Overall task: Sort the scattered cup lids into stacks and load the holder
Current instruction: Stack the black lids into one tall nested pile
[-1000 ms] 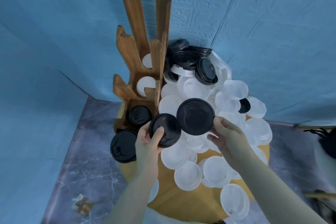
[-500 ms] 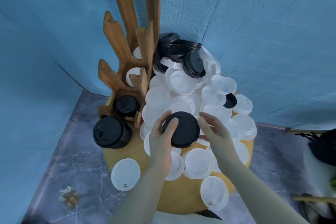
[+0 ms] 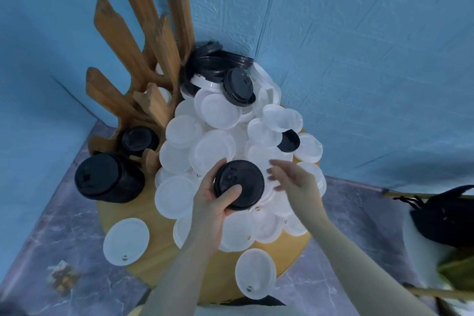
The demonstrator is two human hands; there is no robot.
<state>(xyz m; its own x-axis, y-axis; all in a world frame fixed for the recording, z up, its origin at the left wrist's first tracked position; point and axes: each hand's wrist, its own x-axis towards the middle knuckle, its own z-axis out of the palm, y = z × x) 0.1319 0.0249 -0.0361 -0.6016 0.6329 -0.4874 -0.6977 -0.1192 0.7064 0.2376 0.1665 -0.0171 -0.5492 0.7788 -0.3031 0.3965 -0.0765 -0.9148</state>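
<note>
Black plastic fills the left hand [image 3: 213, 202]: it grips a black lid [image 3: 239, 184] low in the centre of the frame, thumb pressed on the lid's top face and fingers curled round its left edge. Just right of it the right hand [image 3: 295, 182] hovers with fingers loosely spread and holding nothing, its fingertips near the lid's right rim; whether they touch it cannot be told. Both hands sit above a heap of white lids [image 3: 213, 151] that covers most of a round yellow table [image 3: 143, 215]. At the upper left of the heap stands the wooden holder [image 3: 133, 41], its tall slats leaning outward, with a black lid stack [image 3: 138, 140] seated in one lower slot. Another stack of black lids [image 3: 107, 178] rests on the table's left edge, in front of the holder. More black lids [image 3: 218, 64] pile at the top of the heap. Two single white lids lie apart at the table's near edge, one at lower left [image 3: 126, 241] and one at lower centre [image 3: 255, 273].
</note>
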